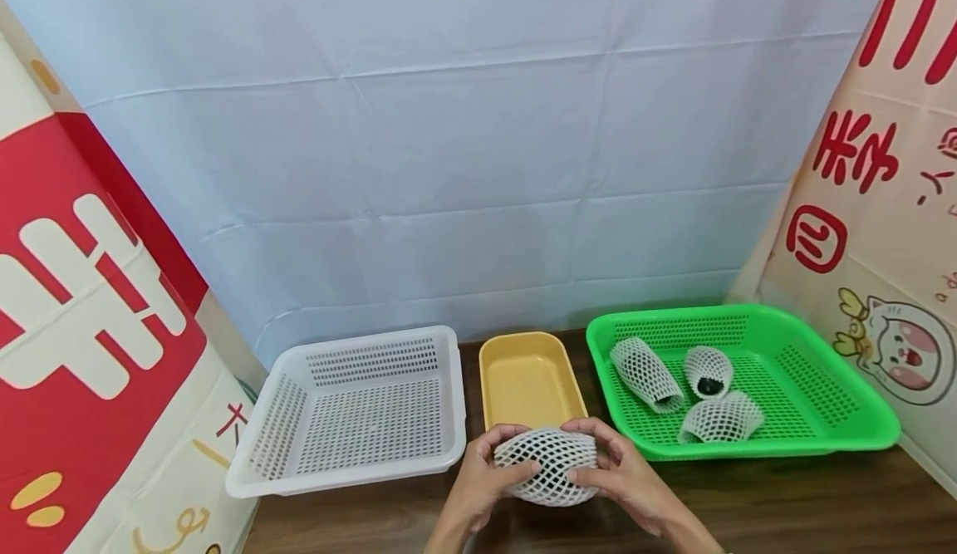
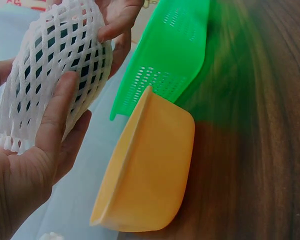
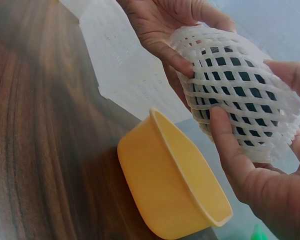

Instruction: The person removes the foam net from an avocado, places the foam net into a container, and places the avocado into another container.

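Note:
Both hands hold a white foam fruit net [image 1: 552, 464] with a dark, rounded thing inside, close in front of the yellow tub [image 1: 529, 384]. My left hand [image 1: 484, 478] grips its left end, thumb on the near side. On the opposite end, my right hand [image 1: 626, 479] has its thumb pressed against the mesh and its fingers round the back. Through the diamond holes of the net [image 2: 60, 65] the dark surface shows in the left wrist view. The mesh hides what kind of thing it is.
A white perforated basket [image 1: 250, 454] stands at the left. To the right, a green basket [image 1: 860, 429] holds 3 more foam nets [image 1: 646, 374], one with a dark thing showing at its opening. All stand on a dark wooden table [image 1: 359, 521], with hanging cloths [image 1: 463, 164] behind and beside it.

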